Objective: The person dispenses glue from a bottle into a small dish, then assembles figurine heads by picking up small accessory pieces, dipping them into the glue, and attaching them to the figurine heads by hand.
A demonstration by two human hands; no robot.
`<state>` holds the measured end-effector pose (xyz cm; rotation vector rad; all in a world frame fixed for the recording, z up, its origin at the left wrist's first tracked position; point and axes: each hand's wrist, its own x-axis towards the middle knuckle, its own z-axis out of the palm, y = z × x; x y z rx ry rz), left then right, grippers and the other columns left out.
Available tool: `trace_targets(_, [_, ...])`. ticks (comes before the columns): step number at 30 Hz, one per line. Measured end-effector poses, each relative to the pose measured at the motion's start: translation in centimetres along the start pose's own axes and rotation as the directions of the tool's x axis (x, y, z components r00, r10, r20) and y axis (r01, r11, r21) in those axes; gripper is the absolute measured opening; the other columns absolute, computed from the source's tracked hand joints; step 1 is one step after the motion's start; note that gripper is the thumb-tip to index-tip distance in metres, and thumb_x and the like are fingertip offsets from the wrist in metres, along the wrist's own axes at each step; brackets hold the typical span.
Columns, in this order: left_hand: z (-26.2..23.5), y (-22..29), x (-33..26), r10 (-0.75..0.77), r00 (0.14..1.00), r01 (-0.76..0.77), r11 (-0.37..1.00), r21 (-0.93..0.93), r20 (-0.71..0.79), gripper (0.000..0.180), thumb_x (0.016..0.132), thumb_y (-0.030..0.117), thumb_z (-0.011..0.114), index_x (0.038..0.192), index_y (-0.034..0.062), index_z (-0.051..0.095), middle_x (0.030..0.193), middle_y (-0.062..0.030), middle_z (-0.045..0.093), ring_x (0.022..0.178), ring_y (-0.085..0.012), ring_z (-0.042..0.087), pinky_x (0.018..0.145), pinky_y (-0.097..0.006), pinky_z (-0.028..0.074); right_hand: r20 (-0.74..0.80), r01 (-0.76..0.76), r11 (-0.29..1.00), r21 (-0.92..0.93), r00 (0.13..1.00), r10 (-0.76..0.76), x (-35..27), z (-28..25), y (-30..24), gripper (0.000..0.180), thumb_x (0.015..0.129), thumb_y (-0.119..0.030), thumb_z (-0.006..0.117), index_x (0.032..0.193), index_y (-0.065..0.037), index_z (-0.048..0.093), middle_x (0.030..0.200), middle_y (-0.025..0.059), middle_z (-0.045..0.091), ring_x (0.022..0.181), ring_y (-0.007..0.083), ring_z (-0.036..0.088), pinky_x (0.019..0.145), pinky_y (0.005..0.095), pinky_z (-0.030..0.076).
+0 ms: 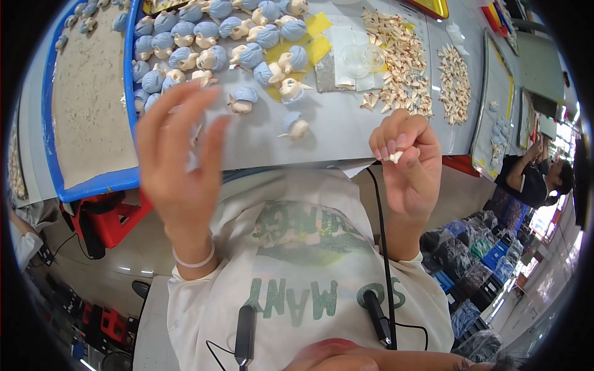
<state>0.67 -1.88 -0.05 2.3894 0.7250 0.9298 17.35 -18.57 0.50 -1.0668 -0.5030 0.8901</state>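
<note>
My left hand (179,157) is raised with its fingers spread and holds nothing; a pale band circles its wrist. My right hand (408,164) is curled, pinching a small cream-coloured piece (396,156) between thumb and fingertips. Both hands hover above the near edge of a grey table (337,133). On it lie many small figurine heads with blue hair (213,37), some loose near the edge (296,125). Piles of small cream pieces with red tips (402,62) lie to the right.
A blue tray (93,185) with a speckled liner sits at the left. A clear round dish (362,59) rests on white sheets, with yellow sheets (318,37) beside it. Another person (535,176) in dark clothes works at the far right. Red stools stand under the table.
</note>
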Motion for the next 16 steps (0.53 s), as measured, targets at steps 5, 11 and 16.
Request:
trace_targets(5, [-5.2,-1.5,0.0,-0.358,0.899,0.336,0.933,-0.128,-0.253,0.023,0.075,-0.003,0.059,0.098,-0.0009,0.058,0.098,-0.0116,0.058,0.086,-0.0168,0.057,0.069,-0.027,0.047,-0.005,0.022,0.999,-0.034,1.000,-0.023,-0.2,-0.6,-0.2,0.017,0.079,-0.014,0.062,0.081,-0.003,0.050,0.077,0.0043,0.046,0.069,0.0117,0.041,0.063,0.0228,0.032])
trace_targets(11, [-5.2,-1.9,2.0,-0.371,0.929,0.371,0.928,0.024,0.005,0.019,0.079,0.001,0.055,0.098,0.0030,0.058,0.099,-0.0086,0.059,0.088,-0.0159,0.057,0.071,-0.030,0.047,0.014,0.017,0.999,-0.042,1.000,-0.016,0.3,-0.2,0.3,0.014,0.078,-0.012,0.062,0.081,-0.004,0.050,0.077,0.0043,0.046,0.067,0.0117,0.041,0.062,0.0228,0.032])
trace_targets(16, [-2.3,-2.0,4.9,-0.180,0.940,0.084,0.946,0.313,0.290,0.022,0.079,0.010,0.058,0.101,0.0048,0.057,0.107,-0.0089,0.058,0.095,-0.0214,0.055,0.087,-0.038,0.039,0.030,0.008,0.998,-0.064,1.000,-0.006,0.1,0.1,-0.3,0.017,0.077,-0.014,0.064,0.082,-0.004,0.051,0.078,0.0044,0.047,0.069,0.0119,0.044,0.064,0.0237,0.034])
